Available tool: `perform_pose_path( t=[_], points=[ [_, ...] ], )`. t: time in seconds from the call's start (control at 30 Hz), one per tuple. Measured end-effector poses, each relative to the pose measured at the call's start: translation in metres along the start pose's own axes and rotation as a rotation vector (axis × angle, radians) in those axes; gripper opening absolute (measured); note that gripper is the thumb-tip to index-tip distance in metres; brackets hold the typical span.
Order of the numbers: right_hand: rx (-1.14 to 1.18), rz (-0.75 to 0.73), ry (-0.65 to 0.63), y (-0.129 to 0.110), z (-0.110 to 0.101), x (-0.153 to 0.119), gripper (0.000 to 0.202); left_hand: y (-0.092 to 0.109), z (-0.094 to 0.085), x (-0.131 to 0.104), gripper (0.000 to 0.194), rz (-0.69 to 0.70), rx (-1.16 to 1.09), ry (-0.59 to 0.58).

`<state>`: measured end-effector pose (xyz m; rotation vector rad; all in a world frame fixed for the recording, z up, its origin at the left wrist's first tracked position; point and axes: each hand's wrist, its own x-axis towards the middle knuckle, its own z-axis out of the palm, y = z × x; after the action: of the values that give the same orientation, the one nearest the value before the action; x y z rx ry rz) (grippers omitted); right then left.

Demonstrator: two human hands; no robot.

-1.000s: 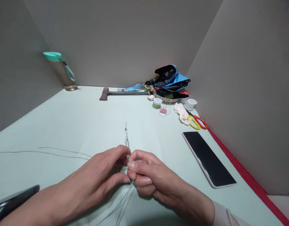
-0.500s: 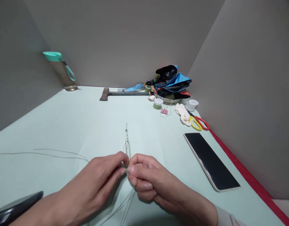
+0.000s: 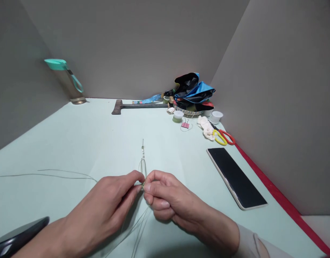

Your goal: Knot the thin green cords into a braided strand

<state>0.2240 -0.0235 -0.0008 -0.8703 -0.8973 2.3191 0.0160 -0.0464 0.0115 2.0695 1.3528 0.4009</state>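
Thin pale green cords run down the middle of the table, with a small twisted or knotted stretch at their upper end beside a short pin-like tip. My left hand pinches the cords between thumb and index finger. Against its fingertips, my right hand pinches the same cords, its other fingers curled. The exact point of grip is small and partly hidden. Loose cord ends trail below the hands toward the near edge, and two more strands lie out to the left.
An axe lies at the back, by a blue and black bag. Spools, a pink clip, scissors and a phone are on the right. A bottle stands back left; a dark object is near left.
The whole view has shifted slightly, so most things appear a little further left. Both hands keep their pinch on the cords and sit slightly higher in the view.
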Motion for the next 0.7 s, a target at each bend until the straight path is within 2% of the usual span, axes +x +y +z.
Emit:
perform_pose_path(
  t=[0.17, 0.33, 0.5, 0.7],
  points=[
    [0.023, -0.010, -0.027, 0.003, -0.003, 0.003, 0.032, 0.002, 0.002, -0.003, 0.041, -0.026, -0.003, -0.043],
    [0.036, -0.009, -0.039, 0.005, -0.004, 0.003, 0.034, 0.004, -0.005, 0.001, 0.044, -0.050, -0.040, -0.085],
    [0.064, -0.007, -0.032, 0.001, -0.002, 0.002, 0.041, -0.005, -0.006, 0.003, 0.047, -0.041, -0.115, -0.074],
    [0.062, 0.043, -0.003, -0.003, -0.002, 0.006, 0.021, -0.015, -0.003, -0.002, 0.043, 0.032, -0.128, -0.024]
  ],
)
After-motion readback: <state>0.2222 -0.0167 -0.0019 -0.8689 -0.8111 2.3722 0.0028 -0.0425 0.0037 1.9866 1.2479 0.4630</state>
